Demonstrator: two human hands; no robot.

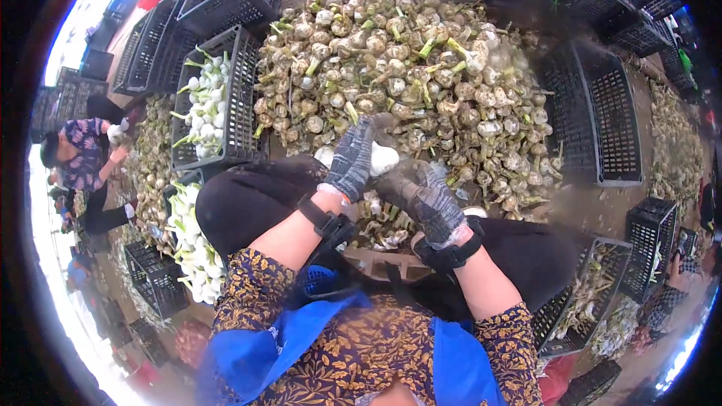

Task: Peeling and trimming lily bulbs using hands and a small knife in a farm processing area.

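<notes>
My left hand (351,155), in a grey knit glove, grips a white peeled garlic bulb (384,159). Its fingers point away from me, over the near edge of a big heap of soil-stained garlic bulbs (389,62) with cut green stems. Just right of the white bulb is my right hand (431,203), gloved too, its fingers curled and blurred by motion. Whether those fingers hold anything is hidden. Below my hands, garlic peelings and trimmings (386,231) lie between my legs.
At left stands a black plastic crate (240,101) of clean white garlic; more clean garlic (194,237) lies beside my left knee. A black crate (612,118) stands right of the heap. A crate of stalks (586,293) is by my right knee. A person (82,152) works at far left.
</notes>
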